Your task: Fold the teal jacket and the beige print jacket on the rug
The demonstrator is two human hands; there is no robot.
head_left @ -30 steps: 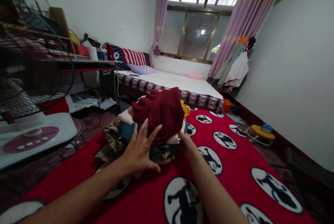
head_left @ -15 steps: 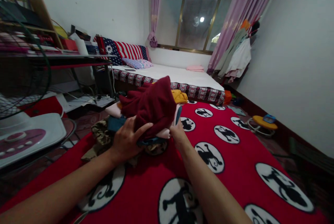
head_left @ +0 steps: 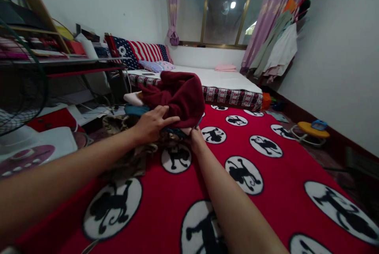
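Note:
A bundle of clothes, with a maroon garment (head_left: 186,96) on top, is gripped between my two hands above the red blanket (head_left: 166,214) printed with black monkeys in white ovals. My left hand (head_left: 152,123) closes on the near left side, its thumb laid across the maroon cloth. At the right lower edge, my right hand (head_left: 196,137) is closed on the bundle; most of its fingers are hidden behind cloth. Teal fabric (head_left: 136,110) and a pale piece (head_left: 133,98) stick out on the left. Camouflage clothing (head_left: 118,124) hangs or lies below, partly behind my left arm.
Beyond the blanket stands a bed (head_left: 225,79) with a white sheet and patterned side. At left are a cluttered desk (head_left: 89,62) and a fan (head_left: 23,100). A yellow stool (head_left: 312,128) stands at right, below hanging clothes (head_left: 280,54).
The clothes bundle and both hands have moved up and away from me. More of the blanket shows beneath them, and the camera view has tilted down a little.

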